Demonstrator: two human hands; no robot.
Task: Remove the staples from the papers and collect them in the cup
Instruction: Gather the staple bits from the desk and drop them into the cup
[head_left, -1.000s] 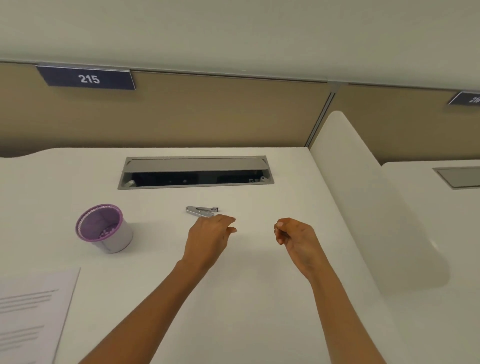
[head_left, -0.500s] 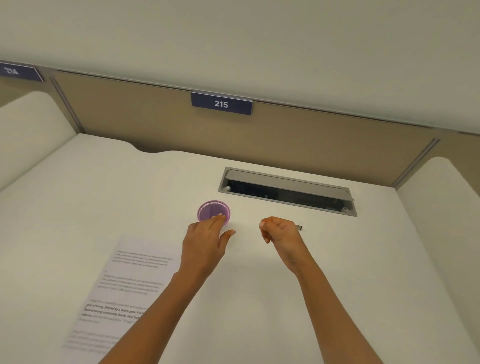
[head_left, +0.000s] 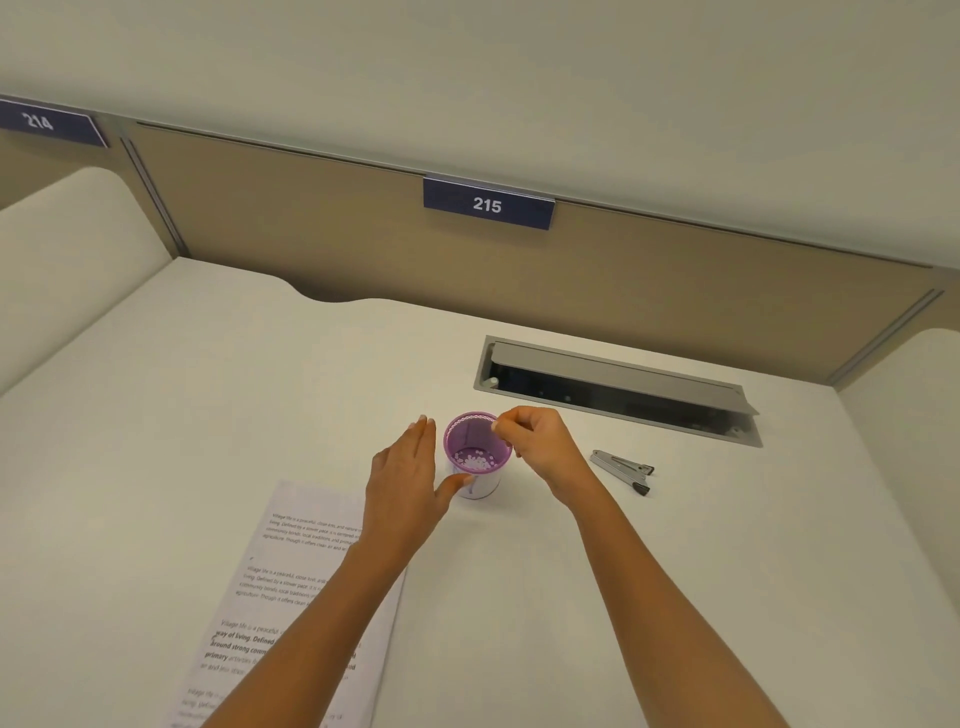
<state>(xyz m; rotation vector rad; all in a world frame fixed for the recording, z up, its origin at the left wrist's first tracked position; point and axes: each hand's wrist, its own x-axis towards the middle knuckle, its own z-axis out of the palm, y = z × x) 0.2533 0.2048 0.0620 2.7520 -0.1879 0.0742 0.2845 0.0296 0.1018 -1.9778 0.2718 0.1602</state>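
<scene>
A small purple-rimmed cup (head_left: 481, 485) stands mid-desk, with many small pale bits at its bottom. My right hand (head_left: 541, 442) hovers over the cup's right rim, thumb and forefinger pinched on something tiny, a staple too small to make out clearly. My left hand (head_left: 406, 483) is flat and open just left of the cup, its thumb at the cup's lower wall. A printed paper (head_left: 291, 566) lies at the near left, partly under my left forearm. A metal staple remover (head_left: 621, 469) rests on the desk to the right of my right hand.
A grey cable hatch (head_left: 618, 389) with its lid open is set into the white desk (head_left: 675, 545) behind the cup. Rounded white dividers rise at the left (head_left: 67, 249) and right (head_left: 904, 374). A tan panel with a sign reading 215 (head_left: 487, 203) closes the back.
My view swung left and down. Both hands travelled to the cup: the pinched right hand now sits over its rim, and the left hand has settled beside it. The staple remover is uncovered.
</scene>
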